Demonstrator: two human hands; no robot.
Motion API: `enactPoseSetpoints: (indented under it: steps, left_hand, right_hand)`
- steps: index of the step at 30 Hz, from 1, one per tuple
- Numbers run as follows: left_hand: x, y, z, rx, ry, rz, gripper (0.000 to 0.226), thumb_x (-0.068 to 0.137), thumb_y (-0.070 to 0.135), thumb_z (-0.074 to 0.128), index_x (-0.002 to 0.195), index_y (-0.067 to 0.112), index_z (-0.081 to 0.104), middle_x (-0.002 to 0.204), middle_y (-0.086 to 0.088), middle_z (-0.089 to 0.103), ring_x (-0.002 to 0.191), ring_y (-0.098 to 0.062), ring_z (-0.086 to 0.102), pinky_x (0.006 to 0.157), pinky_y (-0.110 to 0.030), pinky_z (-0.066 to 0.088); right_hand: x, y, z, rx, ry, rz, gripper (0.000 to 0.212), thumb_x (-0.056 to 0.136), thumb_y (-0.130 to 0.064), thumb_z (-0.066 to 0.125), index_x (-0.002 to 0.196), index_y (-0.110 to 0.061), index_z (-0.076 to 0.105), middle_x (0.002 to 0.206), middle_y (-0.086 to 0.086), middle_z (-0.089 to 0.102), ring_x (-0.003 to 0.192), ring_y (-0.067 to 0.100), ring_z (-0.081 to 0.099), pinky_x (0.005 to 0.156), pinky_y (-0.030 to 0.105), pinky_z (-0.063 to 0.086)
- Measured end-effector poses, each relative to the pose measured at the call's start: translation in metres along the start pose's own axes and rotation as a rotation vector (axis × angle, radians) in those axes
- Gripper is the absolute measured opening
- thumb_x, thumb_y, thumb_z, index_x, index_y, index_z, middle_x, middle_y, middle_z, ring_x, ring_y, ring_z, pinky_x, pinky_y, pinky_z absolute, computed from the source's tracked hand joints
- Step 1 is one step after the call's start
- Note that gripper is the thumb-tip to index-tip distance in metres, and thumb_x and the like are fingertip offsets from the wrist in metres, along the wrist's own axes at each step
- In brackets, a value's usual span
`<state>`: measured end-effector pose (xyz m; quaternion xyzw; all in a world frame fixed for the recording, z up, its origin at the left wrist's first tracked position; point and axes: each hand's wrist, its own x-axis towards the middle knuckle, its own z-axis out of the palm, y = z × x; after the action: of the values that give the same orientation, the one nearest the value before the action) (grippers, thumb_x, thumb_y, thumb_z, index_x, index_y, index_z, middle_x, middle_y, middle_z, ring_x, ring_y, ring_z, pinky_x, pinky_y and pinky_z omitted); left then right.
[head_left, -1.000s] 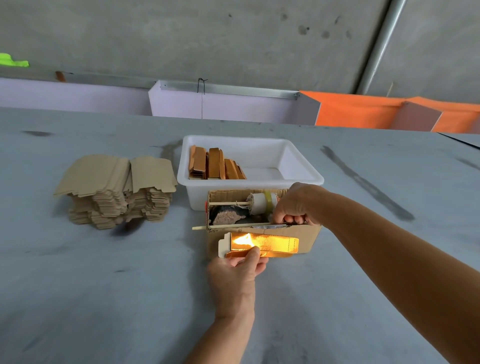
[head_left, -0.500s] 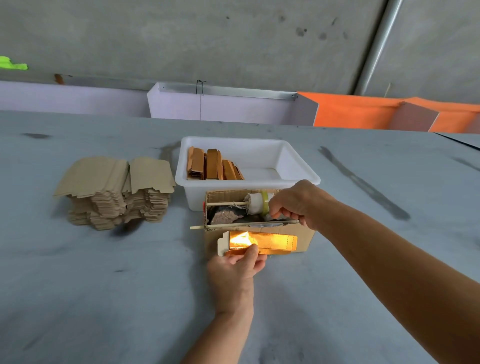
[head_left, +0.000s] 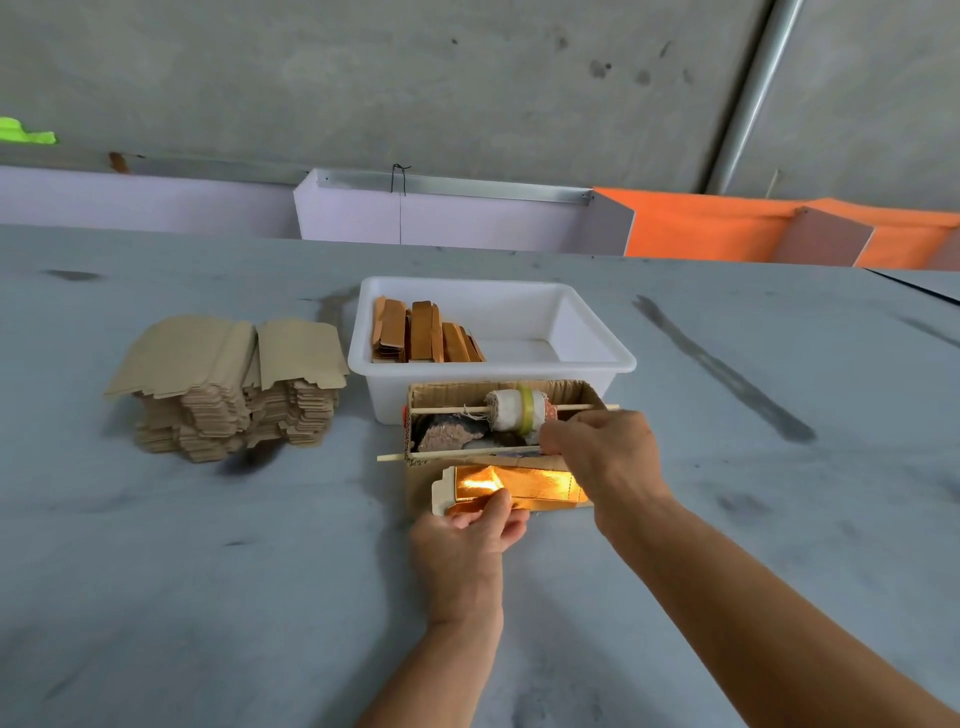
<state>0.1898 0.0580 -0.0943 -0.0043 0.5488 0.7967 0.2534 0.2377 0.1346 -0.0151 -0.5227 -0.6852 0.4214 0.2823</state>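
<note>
head view, from beside the grey table (head_left: 208, 597): nearest, the left hand (head_left: 467, 540) pinches the shiny gold box (head_left: 524, 486) near its left end, thumb on top and fingers curled beneath. the gold box lies lengthwise against the front wall of an open cardboard box (head_left: 418, 483), with a pale flap sticking out at its left end. just beyond it, the right hand (head_left: 605, 457) sits over the cardboard box with fingers curled, tips meeting at the front wooden stick (head_left: 410, 456) laid across the opening; i cannot tell whether they pinch anything. a rear stick carries a white roll (head_left: 511, 410) with a yellow band. right behind, a white tub (head_left: 597, 358) holds folded brown cartons (head_left: 426, 332) on edge in its left half. off to the left, well apart, sits a stack of flat tan blanks (head_left: 234, 384). farthest back stands a concrete wall (head_left: 467, 93).
</note>
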Motion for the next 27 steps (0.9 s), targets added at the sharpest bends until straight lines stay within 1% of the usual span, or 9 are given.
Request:
enactPoseSetpoints:
  steps: [2,4,6,9,11,14,20,24,27]
  left_hand:
    - [0.001,0.000,0.001,-0.005,0.015,-0.020,0.013,0.075,-0.006,0.073,0.071,-0.006,0.060,0.061,-0.015,0.068,0.055,-0.027,0.069,0.052,-0.026,0.057]
    - [0.001,0.001,0.002,-0.011,0.024,-0.042,0.014,0.075,-0.005,0.073,0.074,-0.007,0.059,0.063,-0.014,0.068,0.056,-0.026,0.070,0.052,-0.027,0.057]
    - [0.001,0.001,0.002,-0.017,0.025,-0.050,0.015,0.075,-0.004,0.073,0.075,-0.004,0.059,0.062,-0.011,0.068,0.057,-0.026,0.070,0.052,-0.027,0.058]
    - [0.000,0.001,0.002,-0.015,0.014,-0.045,0.016,0.075,-0.003,0.073,0.072,0.002,0.058,0.054,-0.001,0.068,0.058,-0.024,0.071,0.053,-0.027,0.058]
    - [0.000,0.000,0.002,-0.022,0.018,-0.048,0.018,0.075,-0.003,0.073,0.071,0.004,0.057,0.052,0.002,0.067,0.057,-0.023,0.070,0.053,-0.027,0.058]
    - [0.001,0.000,0.002,-0.023,0.007,-0.053,0.016,0.075,-0.004,0.073,0.073,0.002,0.059,0.054,-0.001,0.068,0.057,-0.024,0.070,0.053,-0.027,0.058]
    - [0.002,-0.002,0.000,-0.043,0.006,-0.066,0.015,0.075,-0.007,0.072,0.084,-0.008,0.060,0.071,-0.016,0.069,0.058,-0.027,0.070,0.053,-0.029,0.058]
    - [0.003,-0.002,0.000,-0.063,0.004,-0.063,0.014,0.075,-0.008,0.072,0.079,-0.005,0.060,0.059,-0.008,0.069,0.056,-0.026,0.070,0.052,-0.029,0.058]
    - [0.002,-0.002,0.000,-0.047,0.010,-0.060,0.015,0.075,-0.007,0.073,0.083,-0.004,0.061,0.064,-0.009,0.069,0.057,-0.025,0.070,0.052,-0.028,0.057]
  right_hand:
    - [-0.003,0.008,0.005,0.050,0.022,-0.009,0.029,0.067,-0.009,0.065,0.042,-0.011,0.051,0.030,-0.011,0.027,0.041,0.012,0.028,0.045,0.024,0.025]
    - [-0.006,0.015,0.009,0.091,0.039,-0.031,0.020,0.068,-0.010,0.066,0.052,-0.001,0.060,0.034,-0.009,0.032,0.043,0.011,0.030,0.046,0.026,0.028]
    - [-0.007,0.020,0.012,0.116,0.053,-0.037,0.016,0.070,-0.010,0.066,0.059,0.001,0.064,0.035,-0.009,0.034,0.046,0.012,0.034,0.048,0.028,0.032]
    - [-0.007,0.026,0.014,0.156,0.059,-0.022,0.020,0.070,-0.012,0.069,0.053,-0.003,0.063,0.036,-0.008,0.038,0.046,0.011,0.036,0.048,0.027,0.033]
    - [-0.009,0.029,0.015,0.173,0.061,-0.027,0.021,0.071,-0.014,0.071,0.051,-0.007,0.065,0.039,-0.006,0.045,0.046,0.010,0.040,0.048,0.026,0.035]
    - [-0.014,0.034,0.016,0.230,0.075,-0.020,0.020,0.072,-0.014,0.072,0.053,-0.009,0.067,0.044,-0.005,0.053,0.049,0.008,0.046,0.047,0.025,0.040]
    - [-0.021,0.038,0.022,0.335,0.083,-0.022,0.026,0.073,-0.011,0.070,0.048,-0.012,0.064,0.041,-0.008,0.052,0.043,0.003,0.044,0.045,0.022,0.040]
    - [-0.025,0.040,0.024,0.392,0.085,-0.023,0.030,0.074,-0.010,0.069,0.045,-0.017,0.064,0.042,-0.007,0.053,0.043,0.000,0.047,0.047,0.019,0.040]
    - [-0.028,0.041,0.027,0.435,0.081,-0.023,0.032,0.074,-0.008,0.068,0.044,-0.019,0.064,0.042,-0.009,0.053,0.042,-0.002,0.047,0.047,0.019,0.038]
